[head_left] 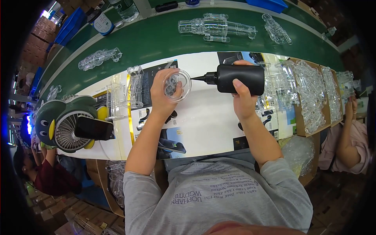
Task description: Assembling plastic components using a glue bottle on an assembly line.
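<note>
My left hand (162, 92) is closed round a clear round plastic part (185, 80), its open circular end turned toward me. In my right hand (244, 100) lies a black squeeze bottle (241, 79), held on its side with the thumb across its front. The bottle's thin nozzle points left, and its tip meets or nearly meets the rim of the clear part; I cannot tell which. Both hands are above the white printed sheet (203, 125) covering the bench. Clear plastic parts (135, 88) stand to the left of my left hand, and more (280, 84) stand right of the bottle.
A penguin-shaped fan (64, 123) with a dark phone (94, 128) against it stands at left. Cardboard boxes of clear parts (311, 98) sit at right. Clear assemblies (215, 27) lie on the green belt (156, 43). A labelled bottle (101, 22) stands at the back left. Other people are at both sides.
</note>
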`<state>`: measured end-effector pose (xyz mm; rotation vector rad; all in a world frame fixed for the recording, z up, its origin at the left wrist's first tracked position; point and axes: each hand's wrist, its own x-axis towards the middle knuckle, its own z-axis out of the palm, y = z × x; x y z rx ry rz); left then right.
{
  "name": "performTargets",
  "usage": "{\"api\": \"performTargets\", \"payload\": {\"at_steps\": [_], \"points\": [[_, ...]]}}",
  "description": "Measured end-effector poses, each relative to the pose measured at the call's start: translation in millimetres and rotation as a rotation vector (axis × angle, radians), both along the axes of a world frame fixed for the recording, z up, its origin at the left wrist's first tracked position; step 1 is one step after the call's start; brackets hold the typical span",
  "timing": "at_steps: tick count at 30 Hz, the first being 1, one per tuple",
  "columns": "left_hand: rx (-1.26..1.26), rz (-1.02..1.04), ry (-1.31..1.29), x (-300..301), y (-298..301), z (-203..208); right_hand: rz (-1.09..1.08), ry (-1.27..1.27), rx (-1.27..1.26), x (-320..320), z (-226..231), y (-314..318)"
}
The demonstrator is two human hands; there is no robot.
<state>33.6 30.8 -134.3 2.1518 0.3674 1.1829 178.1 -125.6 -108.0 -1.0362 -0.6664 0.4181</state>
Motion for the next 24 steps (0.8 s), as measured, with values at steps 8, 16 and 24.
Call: {"api": "performTargets", "payload": {"at_steps": [8,16,24], "points": [[0.073,0.001,-0.006,1.2,1.0,0.3,-0.034,-0.054,0.029,-0.2,2.1,1.1],[0.074,0.005,0.020,0.0,0.3,1.7,-0.031,-0.028,-0.010,-0.7,5.0,-0.7],[0.100,0.039,0.066,-0.6,-0.5,2.0,-0.003,-0.015,0.021,-1.1,5.5,-0.4]]}}
